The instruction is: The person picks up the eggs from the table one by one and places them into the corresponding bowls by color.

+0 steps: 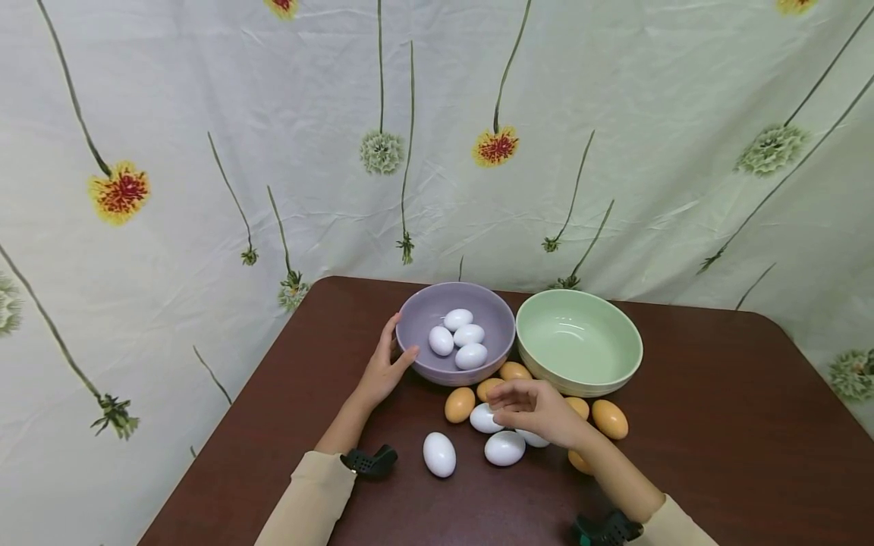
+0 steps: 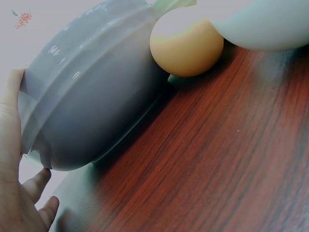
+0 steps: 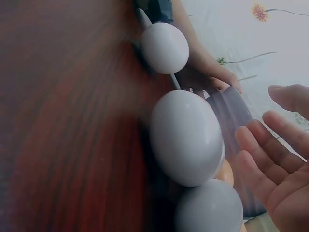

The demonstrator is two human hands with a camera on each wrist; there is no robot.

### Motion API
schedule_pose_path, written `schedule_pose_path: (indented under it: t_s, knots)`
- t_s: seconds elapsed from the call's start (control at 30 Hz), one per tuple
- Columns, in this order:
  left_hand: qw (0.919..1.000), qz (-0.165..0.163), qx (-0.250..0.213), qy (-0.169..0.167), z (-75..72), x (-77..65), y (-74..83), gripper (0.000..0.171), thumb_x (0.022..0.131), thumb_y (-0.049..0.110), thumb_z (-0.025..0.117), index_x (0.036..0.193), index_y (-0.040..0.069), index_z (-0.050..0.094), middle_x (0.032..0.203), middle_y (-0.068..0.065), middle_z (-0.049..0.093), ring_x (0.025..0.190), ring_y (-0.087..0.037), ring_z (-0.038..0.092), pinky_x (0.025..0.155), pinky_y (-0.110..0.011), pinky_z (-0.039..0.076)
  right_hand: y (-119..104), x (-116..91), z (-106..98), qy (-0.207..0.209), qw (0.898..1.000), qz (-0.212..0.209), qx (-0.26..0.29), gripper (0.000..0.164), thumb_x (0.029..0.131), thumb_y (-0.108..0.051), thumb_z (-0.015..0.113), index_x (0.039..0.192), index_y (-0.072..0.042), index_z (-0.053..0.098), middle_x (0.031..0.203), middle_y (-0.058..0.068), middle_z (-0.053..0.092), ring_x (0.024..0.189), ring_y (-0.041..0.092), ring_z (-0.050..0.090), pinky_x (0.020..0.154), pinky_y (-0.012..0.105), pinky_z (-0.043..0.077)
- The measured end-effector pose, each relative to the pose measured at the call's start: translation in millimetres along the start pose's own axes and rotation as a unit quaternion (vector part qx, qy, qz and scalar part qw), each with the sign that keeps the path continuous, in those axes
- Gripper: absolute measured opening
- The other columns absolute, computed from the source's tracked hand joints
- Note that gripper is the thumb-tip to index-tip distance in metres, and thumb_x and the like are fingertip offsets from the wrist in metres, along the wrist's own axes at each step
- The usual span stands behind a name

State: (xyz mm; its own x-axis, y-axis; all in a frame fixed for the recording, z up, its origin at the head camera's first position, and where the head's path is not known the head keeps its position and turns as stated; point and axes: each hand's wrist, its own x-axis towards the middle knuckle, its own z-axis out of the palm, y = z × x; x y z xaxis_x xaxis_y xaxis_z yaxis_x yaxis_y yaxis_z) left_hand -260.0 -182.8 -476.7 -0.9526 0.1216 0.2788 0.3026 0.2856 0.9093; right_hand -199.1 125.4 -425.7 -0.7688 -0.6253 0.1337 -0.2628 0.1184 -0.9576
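A purple bowl (image 1: 423, 311) (image 2: 91, 106) holds three white eggs (image 1: 457, 336). My left hand (image 1: 403, 335) holds its left wall, thumb at the front and fingers (image 2: 12, 145) behind. Beside it stands an empty green bowl (image 1: 579, 341). In front of the bowls, white and brown eggs lie loose on the brown table (image 1: 717, 425). My right hand (image 1: 501, 406) hovers over them with relaxed fingers (image 3: 270, 159), holding nothing. It is nearest a white egg (image 1: 483, 419) (image 3: 186, 137). A brown egg (image 2: 186, 46) rests against the purple bowl.
Two more white eggs (image 1: 439, 453) (image 1: 504, 447) lie nearer me, and brown eggs (image 1: 610, 418) sit by the green bowl's front. A flowered cloth (image 1: 205, 189) hangs behind and to the left of the table.
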Motion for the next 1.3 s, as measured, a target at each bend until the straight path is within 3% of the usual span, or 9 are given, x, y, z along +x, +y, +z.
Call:
schedule_pose_path:
  t_s: [0.07, 0.33, 0.63, 0.97, 1.3]
  knots:
    - [1.0000, -0.007, -0.003, -0.005, -1.0, -0.2, 2.2, 0.075, 0.097, 0.016, 0.059, 0.156, 0.012, 0.014, 0.159, -0.018, 0.016, 0.140, -0.040, 0.030, 0.110, -0.053, 0.026, 1, -4, 1, -0.005, 1.000, 0.004, -0.001, 0.036, 0.090, -0.006, 0.068, 0.119, 0.014, 0.059, 0.116, 0.029, 0.062, 0.103, 0.026, 0.064, 0.083, 0.029, 0.053]
    - [0.9997, -0.014, 0.007, -0.019, -5.5, -10.2, 38.2, 0.074, 0.096, 0.011, 0.057, 0.154, -0.001, 0.013, 0.157, -0.026, 0.015, 0.139, -0.044, 0.029, 0.110, -0.055, 0.026, 2, -15, 6, -0.012, 1.000, 0.015, -0.024, 0.033, 0.089, -0.010, 0.071, 0.117, 0.006, 0.064, 0.113, 0.019, 0.066, 0.103, 0.029, 0.064, 0.090, 0.034, 0.050]
    - [0.9997, -0.012, 0.003, -0.018, -5.5, -11.4, 39.1, 0.073, 0.097, 0.012, 0.057, 0.154, 0.000, 0.013, 0.158, -0.025, 0.015, 0.139, -0.045, 0.028, 0.109, -0.056, 0.026, 4, -20, 10, -0.030, 0.996, -0.033, -0.081, 0.029, 0.088, -0.012, 0.073, 0.112, 0.003, 0.067, 0.108, 0.013, 0.068, 0.099, 0.025, 0.065, 0.089, 0.033, 0.050]
    - [0.9997, -0.012, 0.004, -0.021, -4.8, -10.8, 41.2, 0.073, 0.098, 0.013, 0.057, 0.155, 0.001, 0.013, 0.158, -0.024, 0.015, 0.139, -0.044, 0.028, 0.109, -0.056, 0.026, 1, -27, 13, -0.038, 0.993, -0.053, -0.102, 0.031, 0.086, -0.012, 0.075, 0.113, 0.002, 0.066, 0.110, 0.015, 0.066, 0.103, 0.026, 0.064, 0.092, 0.034, 0.049]
    - [0.9996, -0.011, 0.014, -0.021, -5.0, -10.3, 42.0, 0.073, 0.098, 0.015, 0.057, 0.155, 0.001, 0.013, 0.158, -0.023, 0.014, 0.139, -0.045, 0.028, 0.109, -0.056, 0.026, 3, -32, 18, -0.039, 0.984, -0.103, -0.142, 0.029, 0.084, -0.006, 0.076, 0.109, 0.001, 0.066, 0.107, 0.014, 0.066, 0.101, 0.018, 0.062, 0.089, 0.032, 0.051]
